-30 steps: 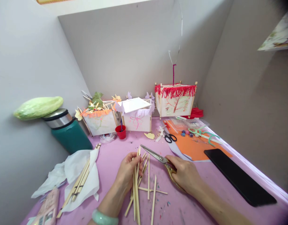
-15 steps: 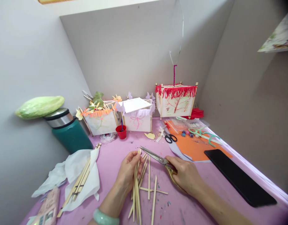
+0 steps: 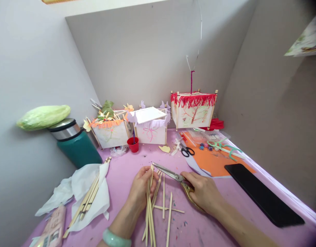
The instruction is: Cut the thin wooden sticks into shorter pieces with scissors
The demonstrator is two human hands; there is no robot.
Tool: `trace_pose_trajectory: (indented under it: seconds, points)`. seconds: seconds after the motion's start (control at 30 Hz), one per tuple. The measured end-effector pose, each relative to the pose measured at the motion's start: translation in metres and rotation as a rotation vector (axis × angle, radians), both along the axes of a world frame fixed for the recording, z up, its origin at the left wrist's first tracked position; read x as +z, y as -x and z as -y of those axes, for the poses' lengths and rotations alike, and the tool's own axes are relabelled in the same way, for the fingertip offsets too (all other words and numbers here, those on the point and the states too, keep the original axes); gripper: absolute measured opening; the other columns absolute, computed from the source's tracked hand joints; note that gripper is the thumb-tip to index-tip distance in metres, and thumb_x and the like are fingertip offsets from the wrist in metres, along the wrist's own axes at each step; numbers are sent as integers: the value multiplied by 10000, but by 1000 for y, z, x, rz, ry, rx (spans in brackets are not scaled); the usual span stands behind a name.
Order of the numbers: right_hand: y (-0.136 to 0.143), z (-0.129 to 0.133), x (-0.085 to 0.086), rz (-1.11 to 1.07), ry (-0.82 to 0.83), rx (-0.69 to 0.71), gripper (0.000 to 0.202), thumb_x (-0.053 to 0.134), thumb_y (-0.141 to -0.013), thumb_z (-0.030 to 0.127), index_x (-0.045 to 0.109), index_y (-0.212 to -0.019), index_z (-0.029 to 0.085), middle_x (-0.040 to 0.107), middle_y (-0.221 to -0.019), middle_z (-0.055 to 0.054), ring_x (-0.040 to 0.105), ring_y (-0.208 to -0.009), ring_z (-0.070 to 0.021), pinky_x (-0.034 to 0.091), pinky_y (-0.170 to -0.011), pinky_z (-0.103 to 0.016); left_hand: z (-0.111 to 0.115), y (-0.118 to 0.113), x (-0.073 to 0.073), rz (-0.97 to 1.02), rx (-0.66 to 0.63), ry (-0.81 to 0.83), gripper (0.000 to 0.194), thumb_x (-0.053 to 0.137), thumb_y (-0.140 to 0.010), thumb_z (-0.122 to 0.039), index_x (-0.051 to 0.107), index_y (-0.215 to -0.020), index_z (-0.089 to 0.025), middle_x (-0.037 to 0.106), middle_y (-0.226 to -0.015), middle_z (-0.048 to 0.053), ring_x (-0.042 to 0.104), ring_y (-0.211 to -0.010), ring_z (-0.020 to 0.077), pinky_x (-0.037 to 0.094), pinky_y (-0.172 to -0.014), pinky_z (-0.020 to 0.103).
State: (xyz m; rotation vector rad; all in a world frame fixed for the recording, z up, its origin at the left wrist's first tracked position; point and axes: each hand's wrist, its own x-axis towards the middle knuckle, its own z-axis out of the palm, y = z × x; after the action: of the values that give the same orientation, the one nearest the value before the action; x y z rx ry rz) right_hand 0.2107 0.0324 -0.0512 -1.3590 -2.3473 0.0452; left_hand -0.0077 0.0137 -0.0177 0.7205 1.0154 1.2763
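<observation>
My left hand (image 3: 142, 187) is closed around several thin wooden sticks (image 3: 150, 219), their upper ends poking out above the fingers. My right hand (image 3: 203, 192) grips the gold handles of a pair of scissors (image 3: 170, 173). The blades look nearly closed and point left, with their tips at the top ends of the held sticks; whether they touch the wood I cannot tell. Loose sticks (image 3: 169, 219) lie on the purple tabletop (image 3: 199, 230) just right of my left hand, one of them crosswise. A jade-green bangle (image 3: 116, 238) circles my left wrist.
Paper lanterns (image 3: 194, 113) stand along the back, beside a small red pot (image 3: 133, 145). On the left are a teal bottle (image 3: 79, 149) under a green gourd (image 3: 43, 117), and sticks on white tissue (image 3: 103, 192). Black-handled scissors (image 3: 187, 151), orange paper (image 3: 214, 163) and a black phone-like slab (image 3: 263, 195) occupy the right.
The scissor tips have shifted very slightly left, and the held sticks have moved a little in my left hand. Everything else stays in place.
</observation>
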Motion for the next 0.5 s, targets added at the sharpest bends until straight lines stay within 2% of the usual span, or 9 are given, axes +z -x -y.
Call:
trace_pose_trajectory:
  seconds: [0.17, 0.5]
  points:
    - [0, 0, -1, 6, -3, 6, 269, 475, -833, 182, 619, -1055, 234, 664, -809, -13, 609, -692, -182, 333, -614, -282, -1, -1, 1, 2, 28, -43, 309, 704, -730, -391, 474, -807, -198, 596, -639, -67, 338, -302, 17, 224, -262, 138]
    - [0, 2, -3, 25, -70, 5, 321, 498, -794, 155, 602, -1092, 217, 655, -857, -32, 594, -745, -184, 338, -641, -282, 2, -1, 2, -8, 33, -28, 396, 716, -710, -367, 483, -981, -197, 648, -681, -37, 397, -306, 33, 253, -259, 139]
